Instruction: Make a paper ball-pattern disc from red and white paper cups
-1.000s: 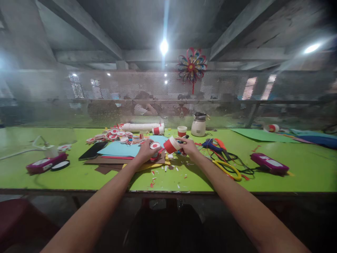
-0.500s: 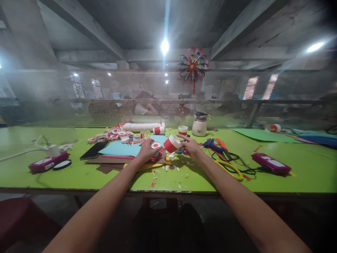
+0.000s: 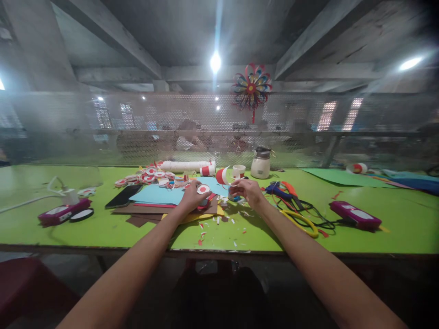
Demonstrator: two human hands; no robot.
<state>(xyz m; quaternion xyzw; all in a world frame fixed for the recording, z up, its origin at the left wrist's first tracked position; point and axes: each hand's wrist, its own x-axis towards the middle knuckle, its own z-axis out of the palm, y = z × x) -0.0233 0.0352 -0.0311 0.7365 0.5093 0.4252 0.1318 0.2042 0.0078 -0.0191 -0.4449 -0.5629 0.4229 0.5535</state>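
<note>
My left hand [image 3: 192, 197] is closed around a small round white disc with a red centre [image 3: 203, 189], which looks like the bottom of a paper cup. In front of my right hand [image 3: 249, 192] is a red-and-white piece of paper cup [image 3: 222, 176], its wall curled and apart at one side. The fingers of that hand are pinched on a thin white edge of it. Beneath the hand lies a small blue item, partly hidden. Behind it stands a red-and-white paper cup [image 3: 239, 171]. Another paper cup [image 3: 207, 170] lies on its side to the left.
Left of centre are a heap of red-and-white discs [image 3: 151, 176], blue paper sheets [image 3: 157, 194] and a black phone [image 3: 123, 196]. A glue gun [image 3: 283, 191] with cables lies right of my right hand. A kettle [image 3: 260, 164] and purple power strips [image 3: 355, 214] stand farther out.
The cup piece at my right hand has turned and risen slightly, and its wall now looks curled open. My right fingers have gone from extended to pinched. My left hand has barely moved.
</note>
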